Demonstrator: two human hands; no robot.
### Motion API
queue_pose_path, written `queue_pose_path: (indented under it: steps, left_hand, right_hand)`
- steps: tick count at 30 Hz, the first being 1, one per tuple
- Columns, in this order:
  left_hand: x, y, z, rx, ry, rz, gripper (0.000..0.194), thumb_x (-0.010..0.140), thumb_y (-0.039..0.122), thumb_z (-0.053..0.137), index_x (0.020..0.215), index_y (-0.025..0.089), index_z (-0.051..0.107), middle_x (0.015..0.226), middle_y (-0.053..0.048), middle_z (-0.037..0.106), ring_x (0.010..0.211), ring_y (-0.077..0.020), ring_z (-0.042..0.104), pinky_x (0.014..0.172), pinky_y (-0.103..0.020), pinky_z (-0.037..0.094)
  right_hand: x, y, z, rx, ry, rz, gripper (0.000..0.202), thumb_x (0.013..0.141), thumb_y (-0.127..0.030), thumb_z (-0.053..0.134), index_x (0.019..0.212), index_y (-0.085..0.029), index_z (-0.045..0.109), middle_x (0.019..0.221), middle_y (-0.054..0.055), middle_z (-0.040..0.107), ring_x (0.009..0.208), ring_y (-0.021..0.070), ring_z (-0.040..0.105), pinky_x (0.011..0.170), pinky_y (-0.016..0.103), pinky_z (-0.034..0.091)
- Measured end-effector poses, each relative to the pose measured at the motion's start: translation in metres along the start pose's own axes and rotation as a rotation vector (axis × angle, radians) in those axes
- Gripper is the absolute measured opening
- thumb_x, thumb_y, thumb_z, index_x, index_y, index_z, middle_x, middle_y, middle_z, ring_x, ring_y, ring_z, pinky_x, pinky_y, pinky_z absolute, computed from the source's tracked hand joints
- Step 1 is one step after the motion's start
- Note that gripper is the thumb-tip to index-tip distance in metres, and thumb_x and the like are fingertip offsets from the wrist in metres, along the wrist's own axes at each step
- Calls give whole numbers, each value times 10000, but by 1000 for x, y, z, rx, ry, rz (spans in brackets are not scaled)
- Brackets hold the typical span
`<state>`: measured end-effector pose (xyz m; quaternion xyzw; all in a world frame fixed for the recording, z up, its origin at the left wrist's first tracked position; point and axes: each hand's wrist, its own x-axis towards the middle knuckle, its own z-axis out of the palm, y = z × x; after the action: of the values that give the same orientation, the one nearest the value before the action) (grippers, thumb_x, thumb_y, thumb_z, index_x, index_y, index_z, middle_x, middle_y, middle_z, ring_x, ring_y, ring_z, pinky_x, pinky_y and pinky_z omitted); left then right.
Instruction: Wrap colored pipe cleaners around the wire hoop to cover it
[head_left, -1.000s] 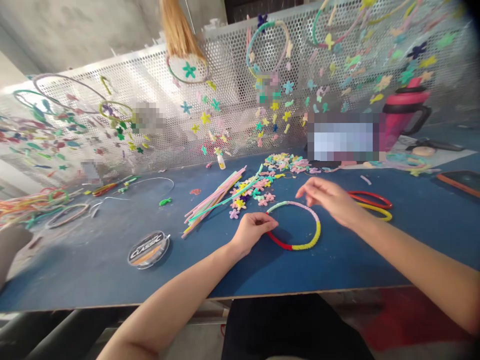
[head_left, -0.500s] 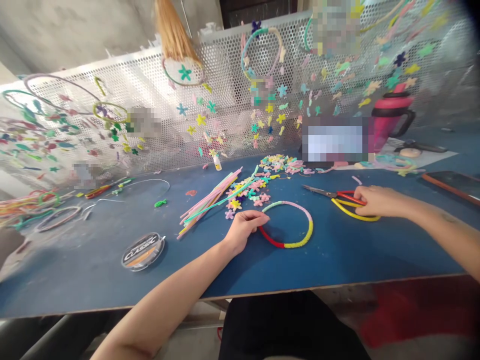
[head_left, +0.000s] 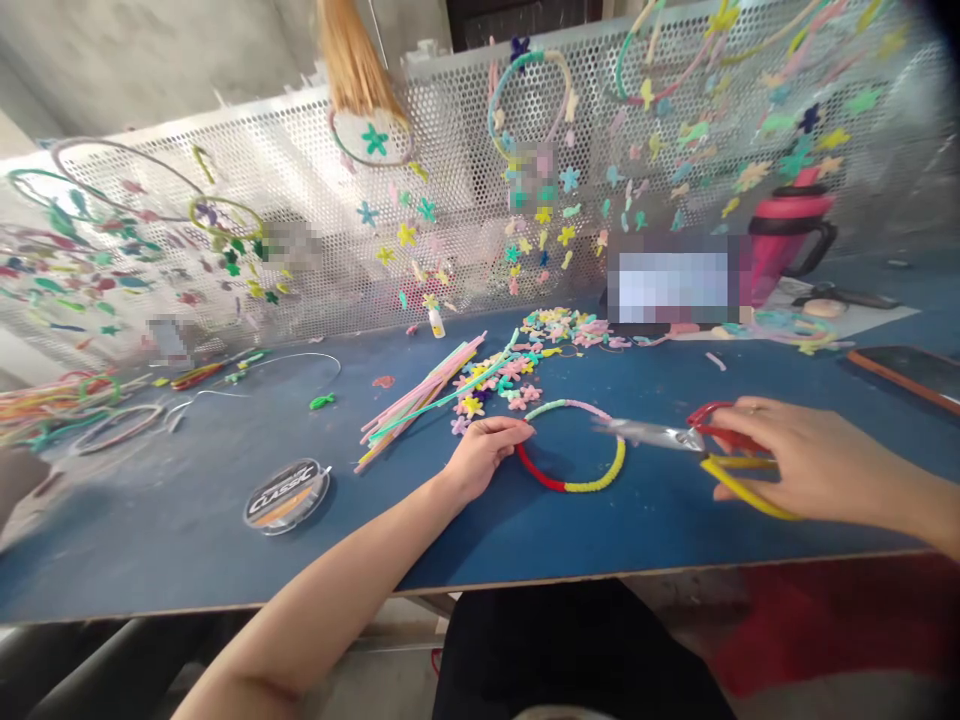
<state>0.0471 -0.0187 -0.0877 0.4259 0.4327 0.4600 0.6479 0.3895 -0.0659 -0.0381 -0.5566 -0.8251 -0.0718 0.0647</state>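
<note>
Between its thumb and fingers my left hand pinches the left side of a ring wrapped in red, yellow, pink and pale green. The ring rests on the blue table or just above it. My right hand is closed round the red and yellow handles of the scissors. Their blades point left and reach over the ring's right edge, somewhat blurred. Beyond my left hand lie a bundle of pastel fuzzy sticks and a heap of small flower pieces.
On the blue table lie a clear spool, a small green piece, a small bottle and a phone. A pink tumbler stands at back right. Decorated rings hang on the perforated panel. A person's arm shows at far left.
My right hand has lifted the scissors off the table and brought them nearer, with the blades now over the ring. My left hand has hardly moved.
</note>
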Motion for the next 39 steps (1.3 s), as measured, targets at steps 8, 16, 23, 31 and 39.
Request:
queue_pose_path:
  steps: [8, 16, 23, 31, 39]
  left_hand:
    - [0, 0, -1, -23, -17, -1, 197, 519, 258, 805, 654, 150, 710, 671, -20, 644, 557, -44, 464, 523, -195, 306]
    - [-2, 1, -2, -5, -18, 0, 212, 525, 273, 803, 666, 148, 707, 674, -18, 636, 544, -48, 450, 522, -209, 292]
    - [-3, 2, -2, 5, -25, 19, 203, 531, 280, 799, 654, 149, 702, 714, -22, 644, 584, -57, 480, 533, -210, 294]
    - [-3, 2, -1, 5, -34, 37, 205, 539, 274, 797, 648, 132, 698, 698, -20, 608, 562, -49, 446, 504, -204, 273]
    - [-2, 1, -4, -9, -21, 24, 208, 547, 275, 794, 670, 136, 701, 712, -22, 624, 554, -42, 444, 506, -190, 293]
  right_hand:
    - [20, -37, -12, -88, -152, -219, 568, 744, -695, 388, 1006, -217, 550, 865, 102, 615, 696, 270, 592, 543, 320, 352]
    - [40, -62, -13, -112, -179, -265, 573, 752, -726, 332, 724, -214, 587, 649, 69, 634, 614, 266, 603, 494, 274, 228]
    - [52, -71, -13, -119, -195, -313, 518, 785, -658, 376, 672, -207, 605, 593, 50, 645, 505, 207, 586, 456, 249, 139]
    - [55, -68, -6, -124, -173, -363, 482, 821, -578, 394, 624, -183, 588, 562, 58, 635, 483, 190, 584, 449, 253, 123]
    - [46, -62, -4, -113, -147, -343, 463, 802, -598, 402, 645, -201, 581, 577, 50, 631, 499, 196, 578, 461, 261, 148]
